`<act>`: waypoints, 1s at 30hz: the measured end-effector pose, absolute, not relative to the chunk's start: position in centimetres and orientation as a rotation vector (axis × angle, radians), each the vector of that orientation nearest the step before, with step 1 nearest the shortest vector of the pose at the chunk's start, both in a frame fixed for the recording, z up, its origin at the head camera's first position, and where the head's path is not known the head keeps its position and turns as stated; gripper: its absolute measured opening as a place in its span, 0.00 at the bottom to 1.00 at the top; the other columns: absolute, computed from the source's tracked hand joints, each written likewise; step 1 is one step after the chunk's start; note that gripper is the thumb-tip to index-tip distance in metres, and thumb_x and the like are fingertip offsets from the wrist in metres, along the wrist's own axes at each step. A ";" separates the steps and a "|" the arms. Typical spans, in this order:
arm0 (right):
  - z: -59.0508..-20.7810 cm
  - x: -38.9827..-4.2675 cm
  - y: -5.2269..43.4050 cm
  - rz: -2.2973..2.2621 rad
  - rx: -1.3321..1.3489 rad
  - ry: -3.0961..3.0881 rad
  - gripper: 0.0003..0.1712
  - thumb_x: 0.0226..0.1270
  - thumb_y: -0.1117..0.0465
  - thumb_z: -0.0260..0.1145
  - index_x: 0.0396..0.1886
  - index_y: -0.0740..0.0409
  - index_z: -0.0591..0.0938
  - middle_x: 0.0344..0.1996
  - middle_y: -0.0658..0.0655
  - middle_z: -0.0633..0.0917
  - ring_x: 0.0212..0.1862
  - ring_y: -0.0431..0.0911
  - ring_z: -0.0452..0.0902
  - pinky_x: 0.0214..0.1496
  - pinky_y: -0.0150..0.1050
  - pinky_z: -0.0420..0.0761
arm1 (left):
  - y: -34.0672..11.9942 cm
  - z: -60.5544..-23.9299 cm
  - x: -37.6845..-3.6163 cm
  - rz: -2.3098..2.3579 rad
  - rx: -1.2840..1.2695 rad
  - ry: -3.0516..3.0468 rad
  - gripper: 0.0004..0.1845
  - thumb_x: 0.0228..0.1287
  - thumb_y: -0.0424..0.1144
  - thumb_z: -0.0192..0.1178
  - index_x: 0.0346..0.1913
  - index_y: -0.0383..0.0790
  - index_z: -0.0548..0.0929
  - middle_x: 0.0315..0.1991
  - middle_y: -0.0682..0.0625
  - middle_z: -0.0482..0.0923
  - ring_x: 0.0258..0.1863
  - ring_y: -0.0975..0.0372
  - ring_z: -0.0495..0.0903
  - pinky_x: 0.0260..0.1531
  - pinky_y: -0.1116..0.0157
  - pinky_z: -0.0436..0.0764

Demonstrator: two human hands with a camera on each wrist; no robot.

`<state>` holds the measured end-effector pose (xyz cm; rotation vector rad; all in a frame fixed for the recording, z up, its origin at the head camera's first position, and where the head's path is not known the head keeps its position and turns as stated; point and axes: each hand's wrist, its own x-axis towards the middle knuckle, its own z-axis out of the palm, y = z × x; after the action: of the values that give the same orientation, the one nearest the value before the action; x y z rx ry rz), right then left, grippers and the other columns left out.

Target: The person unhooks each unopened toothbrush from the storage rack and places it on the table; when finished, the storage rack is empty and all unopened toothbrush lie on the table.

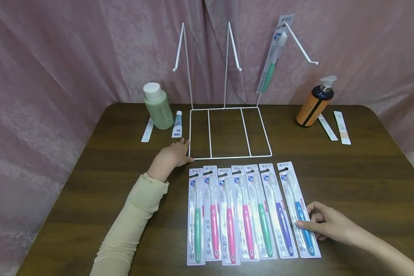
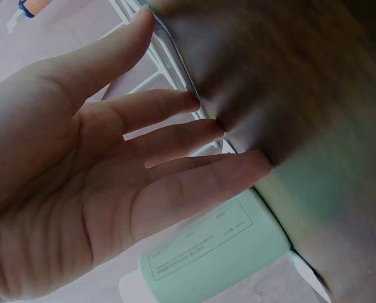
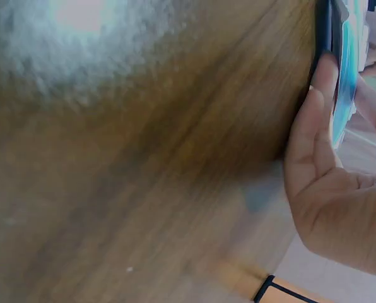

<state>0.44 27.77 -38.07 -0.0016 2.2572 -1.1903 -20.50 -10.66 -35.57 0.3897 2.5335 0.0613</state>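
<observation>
Toothbrushes in blister packs lie nearest us on the dark wooden worktop (image 1: 348, 180), seven in a row, handles toward us. Our right hand (image 1: 327, 224) rests on the rightmost one, the blue toothbrush pack (image 1: 298, 209), fingers fairly straight and laid on the card's lower edge, the thumb lifted above it; the grip has not closed on the pack. In the right wrist view the thumb runs along the pack's edge (image 3: 339, 76).

A little farther off, our left hand (image 1: 172, 155) lies flat and relaxed against the near left corner of the white wire rack (image 1: 231, 134). In the left wrist view its fingertips (image 2: 194, 101) touch the wire; nothing is held.

Beyond, the rack's three hooks rise; the right one carries one hung green toothbrush pack (image 1: 272, 57). A green bottle (image 1: 157, 105) stands at the far left and an orange pump bottle (image 1: 315, 101) at the far right.

We judge that we are at the picking-up step: the next move calls for pinching the blue pack, lifting it, and threading its hang hole over a hook while the left hand steadies the rack.
</observation>
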 end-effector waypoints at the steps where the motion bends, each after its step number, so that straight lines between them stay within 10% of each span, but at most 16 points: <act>1: -38.0 0.4 27.7 -1.170 -0.001 2.273 0.27 0.62 0.55 0.65 0.46 0.71 0.66 0.20 0.56 0.82 0.21 0.44 0.78 0.23 0.37 0.79 | -10.6 -35.6 -20.5 0.059 0.395 2.535 0.40 0.69 0.51 0.50 0.73 0.34 0.45 0.73 0.36 0.41 0.70 0.42 0.48 0.67 0.47 0.55; 17: -37.2 -1.0 27.6 -0.877 -0.049 2.420 0.25 0.61 0.44 0.64 0.34 0.60 0.66 0.13 0.50 0.74 0.10 0.42 0.69 0.13 0.33 0.67 | -10.6 -35.6 -20.7 0.036 0.396 2.533 0.40 0.69 0.51 0.50 0.73 0.34 0.46 0.73 0.36 0.42 0.70 0.41 0.49 0.67 0.48 0.55; 30: -33.1 -6.4 29.3 -1.043 0.056 2.520 0.26 0.69 0.42 0.54 0.44 0.63 0.67 0.24 0.58 0.78 0.22 0.45 0.73 0.22 0.37 0.74 | -10.8 -37.0 -21.7 0.035 0.396 2.544 0.41 0.67 0.52 0.53 0.73 0.35 0.49 0.73 0.36 0.45 0.69 0.42 0.51 0.65 0.47 0.58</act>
<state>-6.44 29.33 -33.07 0.0559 2.5199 -1.0428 -21.67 -10.85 -37.04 0.3965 2.5440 0.0349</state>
